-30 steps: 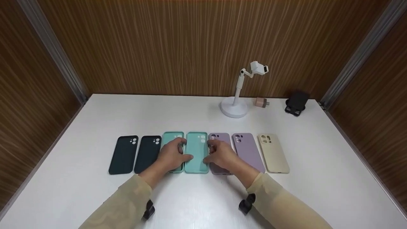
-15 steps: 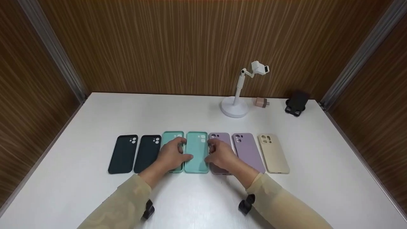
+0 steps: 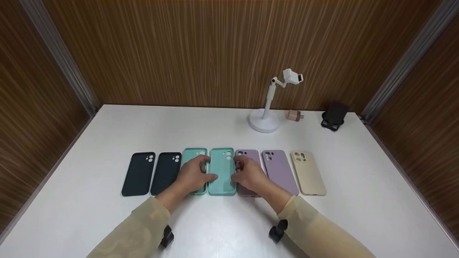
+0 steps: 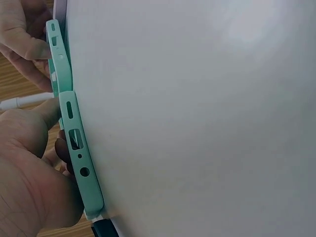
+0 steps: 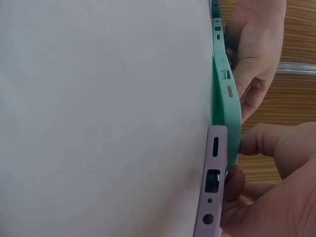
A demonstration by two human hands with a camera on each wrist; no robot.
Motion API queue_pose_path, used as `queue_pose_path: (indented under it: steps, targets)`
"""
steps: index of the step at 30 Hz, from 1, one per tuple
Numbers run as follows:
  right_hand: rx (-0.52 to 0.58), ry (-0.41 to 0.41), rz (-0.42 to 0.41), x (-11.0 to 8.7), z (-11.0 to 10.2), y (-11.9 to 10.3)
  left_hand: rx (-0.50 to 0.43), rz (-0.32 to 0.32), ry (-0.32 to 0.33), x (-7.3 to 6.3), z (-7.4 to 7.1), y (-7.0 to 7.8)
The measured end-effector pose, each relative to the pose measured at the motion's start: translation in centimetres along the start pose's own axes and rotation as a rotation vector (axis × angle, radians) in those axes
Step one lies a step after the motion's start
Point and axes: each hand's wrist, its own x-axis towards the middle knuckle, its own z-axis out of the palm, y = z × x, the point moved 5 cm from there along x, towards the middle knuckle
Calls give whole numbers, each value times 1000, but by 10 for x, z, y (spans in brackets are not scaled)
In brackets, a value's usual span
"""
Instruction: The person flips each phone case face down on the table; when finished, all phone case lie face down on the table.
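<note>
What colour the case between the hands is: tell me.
Mint green; the case shows best in the head view.

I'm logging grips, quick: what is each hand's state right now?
Left hand: closed, holding the right teal case.
Right hand: closed, holding the same case.

Back wall: dark-brown wood-grain panel (image 3: 193, 53), fine vertical streaks. Matching brown wood-grain side panels at left (image 3: 32, 118) and right (image 3: 426, 129). Grey metal corner strips at left (image 3: 59, 53) and right (image 3: 401, 57) join panels. Smooth white flat worktop (image 3: 161, 125) between side panels, back edge along back wall. Soft pale glare on worktop, front centre.
</note>
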Motion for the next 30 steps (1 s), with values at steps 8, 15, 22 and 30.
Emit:
queue_pose_path:
  steps: [8,15,22,30]
  targets:
    - [20,28,-15,-2,-4,0,7,3,-8,1,1,1]
    - [70,35,-37,-4,-5,-1,14,8,-2,1,0,0]
    - [100,60,-103,-7,-4,-7,4,-3,1,-1,-1,0]
    - [144,73,-114,-9,-5,-9,5,6,-2,-1,0,1]
